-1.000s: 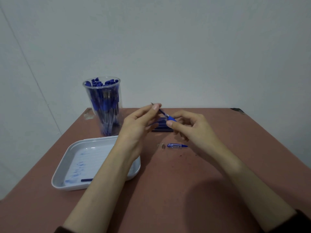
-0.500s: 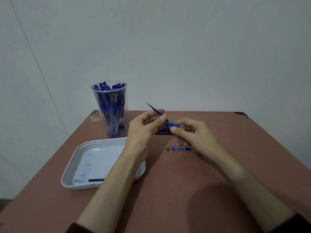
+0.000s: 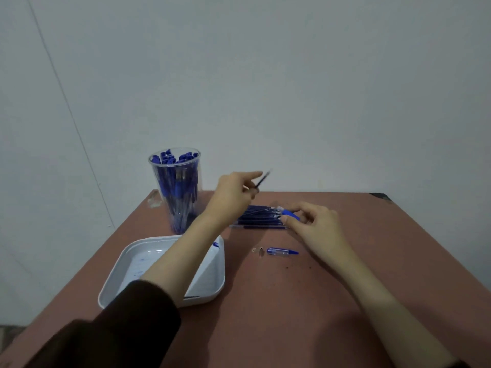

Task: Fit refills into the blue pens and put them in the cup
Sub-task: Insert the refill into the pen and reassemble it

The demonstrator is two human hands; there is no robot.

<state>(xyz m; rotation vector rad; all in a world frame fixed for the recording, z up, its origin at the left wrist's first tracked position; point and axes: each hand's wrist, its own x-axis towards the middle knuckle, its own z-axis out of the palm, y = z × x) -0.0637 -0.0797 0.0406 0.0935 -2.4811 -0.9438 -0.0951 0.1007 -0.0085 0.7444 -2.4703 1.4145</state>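
My left hand (image 3: 232, 196) is raised above the table and pinches a thin dark refill (image 3: 262, 179) that points up and to the right. My right hand (image 3: 314, 224) hovers low over the table, its fingers closed on a blue pen piece with a clear tip (image 3: 288, 214). Between and behind the hands lies a row of dark blue refills (image 3: 259, 217). A short blue-and-clear pen part (image 3: 282, 252) lies on the table in front of my right hand, with a tiny spring-like bit (image 3: 258, 251) beside it. The clear cup (image 3: 176, 189), full of blue pens, stands at the back left.
A white tray (image 3: 212, 288) with blue ink stains sits at the left, partly under my left forearm, a dark stick lying along its front edge. The brown table (image 3: 292, 314) ends at a grey wall behind.
The two hands have come apart: my left hand lifted the refill up and away from the pen piece, while my right hand stayed low holding that piece. The view tilted downward.
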